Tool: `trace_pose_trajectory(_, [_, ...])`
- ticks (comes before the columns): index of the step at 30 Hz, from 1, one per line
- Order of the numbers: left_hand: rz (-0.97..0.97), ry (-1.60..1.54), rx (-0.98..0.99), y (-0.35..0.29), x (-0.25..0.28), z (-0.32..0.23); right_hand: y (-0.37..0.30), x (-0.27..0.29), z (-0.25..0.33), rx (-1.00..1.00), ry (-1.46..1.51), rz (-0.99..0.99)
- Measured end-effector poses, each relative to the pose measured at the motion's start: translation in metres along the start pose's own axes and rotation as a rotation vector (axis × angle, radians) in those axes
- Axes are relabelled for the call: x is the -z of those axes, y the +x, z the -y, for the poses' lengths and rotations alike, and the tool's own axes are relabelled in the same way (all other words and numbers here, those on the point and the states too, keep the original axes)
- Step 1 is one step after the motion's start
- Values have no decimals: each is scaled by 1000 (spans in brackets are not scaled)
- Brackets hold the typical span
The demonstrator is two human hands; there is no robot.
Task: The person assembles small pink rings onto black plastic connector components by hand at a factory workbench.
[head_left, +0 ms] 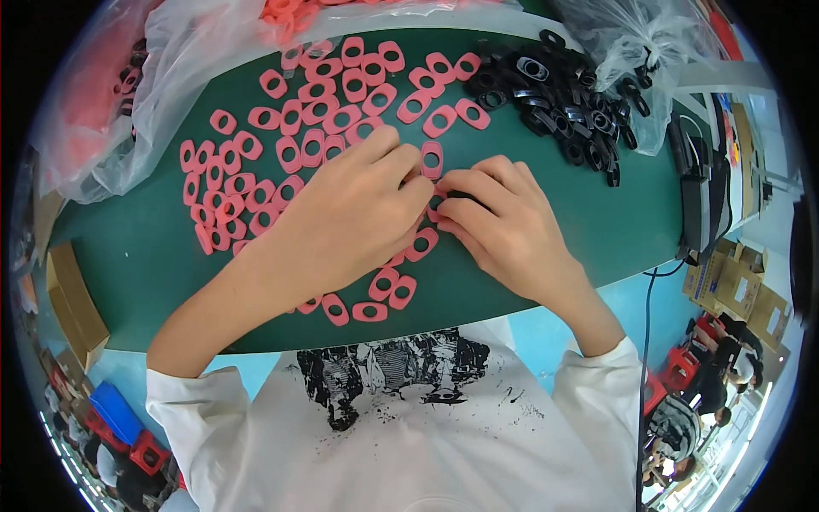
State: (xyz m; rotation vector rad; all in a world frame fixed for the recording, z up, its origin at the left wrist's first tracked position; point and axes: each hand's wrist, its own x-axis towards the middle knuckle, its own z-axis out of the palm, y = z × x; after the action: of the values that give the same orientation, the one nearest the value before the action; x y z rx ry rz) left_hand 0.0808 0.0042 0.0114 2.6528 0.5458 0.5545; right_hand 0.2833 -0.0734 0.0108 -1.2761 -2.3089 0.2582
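Over the middle of the green table my two hands meet, fingers curled. Between their fingertips is a pink oval ring piece point(434, 205), partly covered by the fingers. My left hand point(371, 200) is closed at its left side, thumb hidden. My right hand point(510, 218) pinches it from the right; a dark patch shows under its fingers, and I cannot tell if that is a black part or shadow. Many more pink ring pieces point(320, 111) lie scattered left of and beyond my hands, and several point(369, 311) lie near the front edge.
A heap of black ring parts point(563, 111) lies at the far right of the green table point(614, 213), beside a clear plastic bag point(648, 43). Another clear bag point(162, 94) holding pink pieces is at the far left. Cardboard point(75, 294) stands at the left edge, and a black cable point(648, 316) hangs right.
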Motion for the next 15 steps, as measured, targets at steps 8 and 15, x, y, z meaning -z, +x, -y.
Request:
trace_pose_trajectory(8, [83,-257,215,8,7,15,-6,-7,-3,-147,65,-241])
trace_pose_trajectory(15, [-43,-52,200,8,7,11,-1,3,-16,-212,-14,-192])
